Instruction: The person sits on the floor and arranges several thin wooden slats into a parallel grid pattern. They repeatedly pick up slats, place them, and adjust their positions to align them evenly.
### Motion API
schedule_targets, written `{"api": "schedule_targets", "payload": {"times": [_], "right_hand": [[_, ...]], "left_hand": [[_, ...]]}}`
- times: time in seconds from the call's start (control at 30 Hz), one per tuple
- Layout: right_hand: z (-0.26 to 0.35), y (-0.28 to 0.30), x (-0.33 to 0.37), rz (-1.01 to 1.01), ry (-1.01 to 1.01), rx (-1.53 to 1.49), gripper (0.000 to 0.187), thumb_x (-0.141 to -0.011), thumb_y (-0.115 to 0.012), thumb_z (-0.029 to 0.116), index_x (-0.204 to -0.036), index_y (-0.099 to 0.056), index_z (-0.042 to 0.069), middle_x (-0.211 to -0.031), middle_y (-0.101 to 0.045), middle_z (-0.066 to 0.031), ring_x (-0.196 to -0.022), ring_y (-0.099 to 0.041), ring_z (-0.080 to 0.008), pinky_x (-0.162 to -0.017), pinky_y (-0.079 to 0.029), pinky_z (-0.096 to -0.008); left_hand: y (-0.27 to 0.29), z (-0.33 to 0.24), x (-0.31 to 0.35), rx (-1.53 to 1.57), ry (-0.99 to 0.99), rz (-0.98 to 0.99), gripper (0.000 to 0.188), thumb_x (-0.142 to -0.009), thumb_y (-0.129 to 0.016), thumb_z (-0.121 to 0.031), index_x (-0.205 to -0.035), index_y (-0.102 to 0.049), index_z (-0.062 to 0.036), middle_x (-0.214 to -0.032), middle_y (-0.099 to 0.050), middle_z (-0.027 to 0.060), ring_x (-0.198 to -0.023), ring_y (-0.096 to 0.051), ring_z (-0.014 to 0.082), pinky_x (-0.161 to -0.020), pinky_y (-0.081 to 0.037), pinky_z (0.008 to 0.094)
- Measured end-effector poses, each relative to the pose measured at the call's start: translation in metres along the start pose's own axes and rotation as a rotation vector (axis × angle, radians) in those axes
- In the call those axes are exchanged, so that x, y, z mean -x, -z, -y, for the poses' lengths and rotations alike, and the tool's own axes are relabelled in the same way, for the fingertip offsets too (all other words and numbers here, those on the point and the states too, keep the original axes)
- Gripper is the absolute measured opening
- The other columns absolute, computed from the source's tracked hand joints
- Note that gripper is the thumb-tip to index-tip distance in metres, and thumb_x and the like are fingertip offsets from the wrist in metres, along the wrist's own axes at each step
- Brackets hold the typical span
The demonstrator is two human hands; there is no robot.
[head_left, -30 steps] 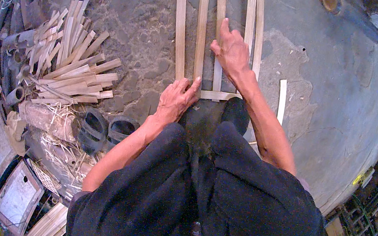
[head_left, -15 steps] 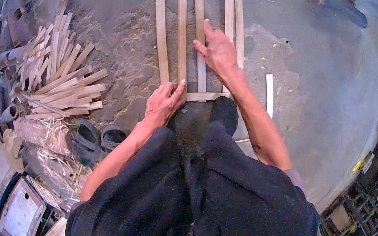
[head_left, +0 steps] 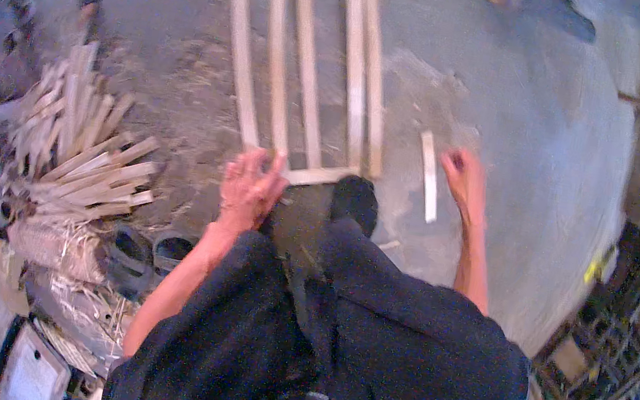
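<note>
Centrally, L. hand (head_left: 248,195), fingers apart, rests at L. end of cross strip (head_left: 324,176), by ends of long strips (head_left: 308,77); R. hand (head_left: 466,179), curled, grip unclear, just R. of short strip (head_left: 429,180), w/ floor (head_left: 547,169) stretching R.

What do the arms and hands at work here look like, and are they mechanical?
No, they are human. The left hand and right hand are five-fingered kinds, ungloved. Both forearms are bare where visible, with no cables, watch or bracelet showing. Blur hides any rings or fine marks. Dark trousers cover the legs.
</note>
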State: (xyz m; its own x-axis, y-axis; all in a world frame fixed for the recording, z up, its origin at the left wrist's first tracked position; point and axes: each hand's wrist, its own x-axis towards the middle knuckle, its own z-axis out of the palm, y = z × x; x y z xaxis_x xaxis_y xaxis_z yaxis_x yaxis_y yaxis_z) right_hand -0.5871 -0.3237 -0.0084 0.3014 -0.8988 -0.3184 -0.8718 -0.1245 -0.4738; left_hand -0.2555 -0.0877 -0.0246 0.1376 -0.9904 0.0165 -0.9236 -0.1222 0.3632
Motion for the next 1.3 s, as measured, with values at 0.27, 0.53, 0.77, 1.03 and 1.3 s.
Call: {"api": "schedule_targets", "payload": {"times": [0.27, 0.53, 0.77, 1.03, 1.3], "right_hand": [[-0.018, -0.008, 0.05, 0.104, -0.257, -0.169, 0.032, -0.096, -0.055, 0.03, -0.11, -0.061, 0.002, -0.091, -0.064, -0.009, -0.08, -0.059, -0.0187, -0.071, -0.048, -0.0339], [0.032, -0.012, 0.006, 0.118, -0.017, -0.199, 0.028, -0.097, -0.057, 0.029, -0.104, -0.063, 0.003, -0.074, -0.056, -0.0025, -0.062, -0.05, -0.0104, -0.056, -0.043, -0.0262], [0.071, -0.005, -0.025, 0.081, 0.203, -0.052, 0.028, -0.097, -0.056, 0.028, -0.107, -0.063, 0.003, -0.075, -0.058, -0.0021, -0.064, -0.052, -0.0113, -0.06, -0.045, -0.027], [0.091, -0.021, -0.032, 0.119, 0.2, -0.053, 0.024, -0.097, -0.058, 0.023, -0.108, -0.064, 0.003, -0.073, -0.056, -0.0009, -0.064, -0.052, -0.0103, -0.06, -0.045, -0.0265], [0.089, -0.042, -0.033, 0.137, 0.291, -0.069, 0.024, -0.097, -0.059, 0.023, -0.109, -0.064, 0.003, -0.072, -0.055, -0.0003, -0.063, -0.049, -0.0094, -0.059, -0.041, -0.025]], "left_hand": [[-0.005, -0.003, -0.016, 0.178, -0.034, 0.024, 0.042, -0.081, -0.062, -0.018, -0.123, -0.059, -0.0091, -0.116, -0.057, 0.015, -0.107, -0.057, 0.034, -0.083, -0.047, 0.0477], [0.031, 0.047, -0.013, 0.183, 0.135, -0.342, 0.035, -0.082, -0.064, -0.019, -0.115, -0.062, -0.0079, -0.112, -0.059, 0.0158, -0.105, -0.057, 0.0355, -0.088, -0.046, 0.047], [0.094, 0.27, -0.008, -0.295, 0.699, -0.648, 0.062, -0.09, -0.057, -0.035, -0.136, -0.045, 0.0052, -0.142, -0.042, 0.0255, -0.132, -0.039, 0.0415, -0.109, -0.031, 0.0503], [0.062, 0.258, 0.01, -0.236, 0.718, -0.318, 0.07, -0.087, -0.062, -0.038, -0.14, -0.038, 0.0017, -0.141, -0.041, 0.0247, -0.133, -0.037, 0.0422, -0.11, -0.029, 0.0543], [0.094, 0.235, 0.023, -0.251, 0.599, -0.278, 0.06, -0.079, -0.073, -0.033, -0.127, -0.051, -0.0041, -0.122, -0.053, 0.0146, -0.114, -0.051, 0.0317, -0.095, -0.04, 0.0455]]}}
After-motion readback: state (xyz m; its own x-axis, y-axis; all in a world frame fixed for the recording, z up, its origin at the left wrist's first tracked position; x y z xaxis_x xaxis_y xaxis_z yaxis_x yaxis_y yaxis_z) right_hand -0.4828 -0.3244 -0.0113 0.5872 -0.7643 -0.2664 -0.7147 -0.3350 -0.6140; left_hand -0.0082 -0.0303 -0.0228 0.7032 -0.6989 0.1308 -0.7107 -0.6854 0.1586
